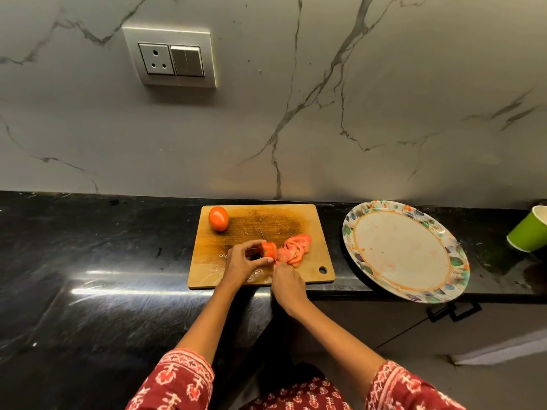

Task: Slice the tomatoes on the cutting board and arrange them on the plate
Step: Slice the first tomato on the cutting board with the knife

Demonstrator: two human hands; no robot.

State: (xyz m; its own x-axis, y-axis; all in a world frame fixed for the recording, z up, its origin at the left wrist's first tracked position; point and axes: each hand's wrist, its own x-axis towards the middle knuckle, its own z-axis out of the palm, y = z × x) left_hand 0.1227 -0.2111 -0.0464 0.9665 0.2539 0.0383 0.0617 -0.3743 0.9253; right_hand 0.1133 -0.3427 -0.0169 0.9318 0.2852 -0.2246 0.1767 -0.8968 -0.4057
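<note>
Fingers (pixel 260 259) of my left hand (pixel 241 266) curl around the remaining tomato piece (pixel 268 250), pinching it steady on the cutting board (pixel 251 223); my right hand (pixel 286 284) is closed on the knife (pixel 261 232). I should tuck my fingertips back and draw the blade straight down. Cut slices (pixel 296 247) lie fanned just beside it, a whole tomato (pixel 218 218) waits at the far corner, and the plate (pixel 455 261) on the surface (pixel 103 247) holds none yet.
</note>
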